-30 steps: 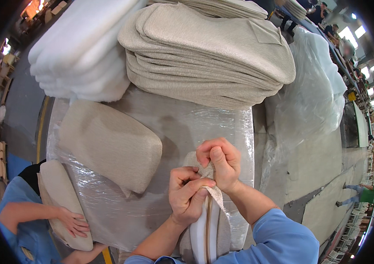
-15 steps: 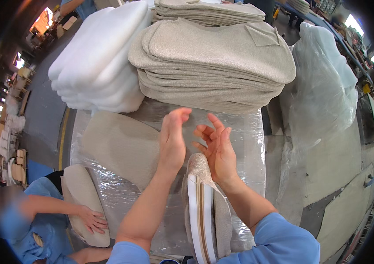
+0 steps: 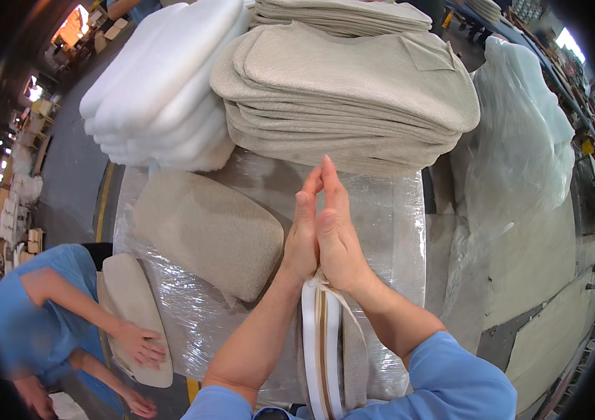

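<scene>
My left hand (image 3: 301, 241) and my right hand (image 3: 340, 246) face each other palm to palm, with their fingers stretched out straight. The heels of both hands meet at the far end of a beige cushion (image 3: 355, 343). This cushion stands on its edge against me, showing a white band with a brown and tan zipper strip (image 3: 322, 353) along it. Its far tip is mostly hidden between my palms. Left of my forearms, a filled beige cushion (image 3: 206, 227) lies on the plastic-wrapped table (image 3: 388, 217).
Stacked beige fabric covers (image 3: 353, 77) and white padding slabs (image 3: 164, 84) stand at the table's far side. Clear plastic sheeting (image 3: 514, 140) covers a bulky pile on the right. At the lower left a co-worker (image 3: 52, 301) in blue handles another beige cushion (image 3: 133, 280).
My hands have come together from apart, onto the cushion's tip. The co-worker's arms have shifted, and a second hand of theirs now shows lower down.
</scene>
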`<action>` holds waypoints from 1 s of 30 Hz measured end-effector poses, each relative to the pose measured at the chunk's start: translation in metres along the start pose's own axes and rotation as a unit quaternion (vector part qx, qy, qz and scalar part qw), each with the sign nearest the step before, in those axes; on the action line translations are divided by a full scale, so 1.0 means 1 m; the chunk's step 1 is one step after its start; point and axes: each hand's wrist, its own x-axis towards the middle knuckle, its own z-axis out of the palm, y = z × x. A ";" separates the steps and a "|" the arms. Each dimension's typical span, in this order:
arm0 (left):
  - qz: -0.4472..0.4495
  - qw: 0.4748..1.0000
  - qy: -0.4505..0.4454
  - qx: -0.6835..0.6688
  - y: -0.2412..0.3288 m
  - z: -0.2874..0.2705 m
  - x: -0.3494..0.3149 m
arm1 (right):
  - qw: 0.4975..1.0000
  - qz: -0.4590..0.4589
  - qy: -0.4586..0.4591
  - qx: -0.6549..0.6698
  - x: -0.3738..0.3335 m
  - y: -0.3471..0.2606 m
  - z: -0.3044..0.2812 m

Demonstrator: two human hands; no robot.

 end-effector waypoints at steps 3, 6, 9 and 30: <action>0.017 1.000 0.005 -0.023 -0.001 -0.001 -0.001 | 0.996 -0.028 -0.013 -0.079 0.001 0.001 0.006; 0.016 1.000 -0.001 0.000 -0.003 -0.005 0.001 | 0.991 -0.018 -0.017 -0.130 0.002 0.006 0.011; 0.014 1.000 0.001 0.021 -0.004 -0.009 0.000 | 0.985 -0.010 -0.025 -0.173 0.003 0.002 0.015; 0.048 0.989 -0.127 -0.056 0.031 -0.034 -0.088 | 0.967 0.086 0.010 0.241 -0.101 -0.046 -0.020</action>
